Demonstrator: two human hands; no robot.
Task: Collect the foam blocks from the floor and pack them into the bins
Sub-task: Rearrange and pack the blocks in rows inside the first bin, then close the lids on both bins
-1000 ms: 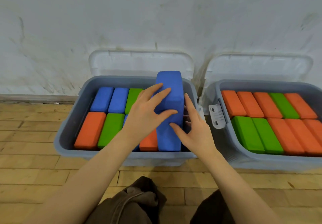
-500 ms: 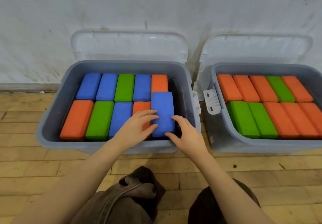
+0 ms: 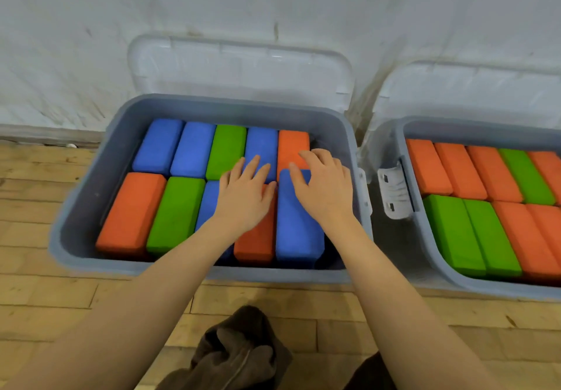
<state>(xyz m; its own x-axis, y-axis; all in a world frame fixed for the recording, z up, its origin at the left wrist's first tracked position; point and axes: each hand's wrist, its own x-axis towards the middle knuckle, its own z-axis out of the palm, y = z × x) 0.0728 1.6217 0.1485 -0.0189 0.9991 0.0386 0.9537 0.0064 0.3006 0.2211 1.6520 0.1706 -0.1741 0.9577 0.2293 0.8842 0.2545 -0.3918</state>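
Note:
The left grey bin (image 3: 76, 231) holds two rows of blue, green and orange foam blocks. A blue block (image 3: 299, 231) lies at the right end of the near row, slightly higher than its neighbours. My right hand (image 3: 323, 186) rests flat on its far end, fingers reaching onto the orange block (image 3: 293, 146) behind. My left hand (image 3: 246, 192) lies flat with spread fingers over the near orange block (image 3: 255, 244) and the blue blocks beside it. The right grey bin (image 3: 425, 256) is filled with orange and green blocks.
Both bins stand on a wooden floor (image 3: 36, 292) against a white wall (image 3: 273, 1), their clear lids (image 3: 239, 64) leaning open against it. A latch (image 3: 393, 192) hangs between the bins. My knees in dark cloth (image 3: 239, 356) are at the bottom edge.
The blue block went from standing on end in both hands to lying flat in the left bin's near row. Both hands slid forward and now press flat on the blocks.

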